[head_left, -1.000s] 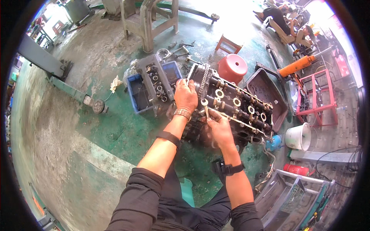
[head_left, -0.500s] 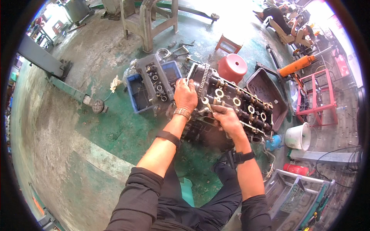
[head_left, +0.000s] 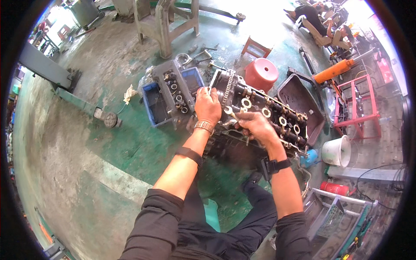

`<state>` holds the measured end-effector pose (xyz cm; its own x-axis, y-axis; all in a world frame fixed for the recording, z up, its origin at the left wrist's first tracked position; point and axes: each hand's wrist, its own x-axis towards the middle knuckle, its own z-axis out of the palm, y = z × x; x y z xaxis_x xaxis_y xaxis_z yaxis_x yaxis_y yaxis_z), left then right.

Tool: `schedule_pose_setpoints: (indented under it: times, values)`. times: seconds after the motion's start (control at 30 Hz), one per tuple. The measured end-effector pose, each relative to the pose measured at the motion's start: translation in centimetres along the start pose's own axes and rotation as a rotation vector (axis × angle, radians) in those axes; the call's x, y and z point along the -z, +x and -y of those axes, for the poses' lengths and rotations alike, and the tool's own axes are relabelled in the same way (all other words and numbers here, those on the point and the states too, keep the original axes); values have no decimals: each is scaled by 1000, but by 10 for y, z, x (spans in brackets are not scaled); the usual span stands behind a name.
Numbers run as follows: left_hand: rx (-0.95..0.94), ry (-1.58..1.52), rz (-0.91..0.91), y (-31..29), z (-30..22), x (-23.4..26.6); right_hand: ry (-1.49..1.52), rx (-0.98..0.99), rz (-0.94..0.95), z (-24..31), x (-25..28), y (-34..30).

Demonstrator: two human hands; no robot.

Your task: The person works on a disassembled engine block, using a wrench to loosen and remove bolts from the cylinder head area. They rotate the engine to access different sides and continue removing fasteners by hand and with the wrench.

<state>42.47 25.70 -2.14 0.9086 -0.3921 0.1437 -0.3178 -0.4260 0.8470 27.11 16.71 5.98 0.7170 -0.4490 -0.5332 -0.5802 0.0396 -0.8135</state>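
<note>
A car engine (head_left: 260, 97) with its camshafts and timing chain exposed lies in front of me. My left hand (head_left: 208, 105) is at its chain end, fingers curled together over the edge beside the chain. A small pale piece shows at those fingertips, too covered to name. My right hand (head_left: 256, 126) is closed round an open-end wrench (head_left: 229, 111) over the near side of the engine. The wrench's pale jaw points left, toward the chain end and close to my left hand. Most of its handle is hidden in my fingers.
Left of the engine, a valve cover (head_left: 172, 86) lies across a blue crate (head_left: 151, 108). Beyond it are a red stool (head_left: 261, 74) and a black drip tray (head_left: 318, 102). A white bucket (head_left: 336, 151) and a tool cart (head_left: 333, 216) stand right. Someone sits far right.
My right hand has turned a little, its wrist shifting right, and the wrench jaw has moved slightly left and up. My right leg has swung outward. The left hand is nearly unchanged.
</note>
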Motion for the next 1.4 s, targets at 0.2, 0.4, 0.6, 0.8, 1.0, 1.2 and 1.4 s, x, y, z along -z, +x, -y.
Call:
schedule_pose_setpoints:
  times: [0.2, 0.4, 0.6, 0.8, 1.0, 1.2, 1.4]
  values:
    - [31, -6, 91, -1, -9, 9, 113, -20, -33, -16, -9, 2]
    - [12, 152, 333, 4, -10, 15, 7, 15, -68, -19, -5, 3]
    - [-5, 183, 375, 5, -6, 16, -166, 85, -151, -17, 2, -1]
    - [-27, 163, 394, 5, -11, 21, -214, 211, -256, -38, 14, -11]
    - [-47, 172, 357, 3, -11, 20, -104, 211, -665, -79, 8, -22]
    - [-9, 171, 427, 5, -10, 19, 349, 226, -948, -82, -17, 0]
    - [-13, 189, 418, 2, -14, 22, 268, 291, -1054, -74, -18, 6]
